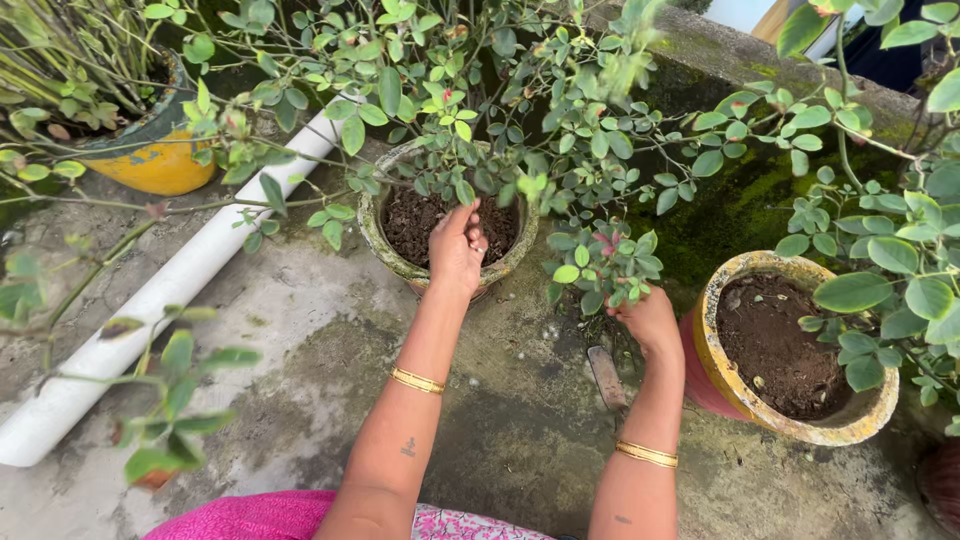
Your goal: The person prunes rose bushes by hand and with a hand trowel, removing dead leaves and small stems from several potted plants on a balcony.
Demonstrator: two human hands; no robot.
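My left hand (pixel 457 243) reaches into the middle flower pot (pixel 378 232), fingers curled over the dark soil (pixel 412 220) near the stem of a rose bush (pixel 480 110). Whether it grips anything is hidden by the leaves. My right hand (pixel 647 315) is down by a low leafy branch (pixel 600 262) beside that pot, fingers closed around something among the leaves. A small flat tool (pixel 607 377) lies on the concrete floor just under my right wrist. Both wrists wear gold bangles.
A yellow-rimmed pot of soil (pixel 730 290) stands at right, holding another bush (pixel 900 250). A white pipe (pixel 160 300) runs diagonally at left. A yellow-and-grey pot (pixel 155 150) sits at upper left. A mossy wall (pixel 740 200) lies behind.
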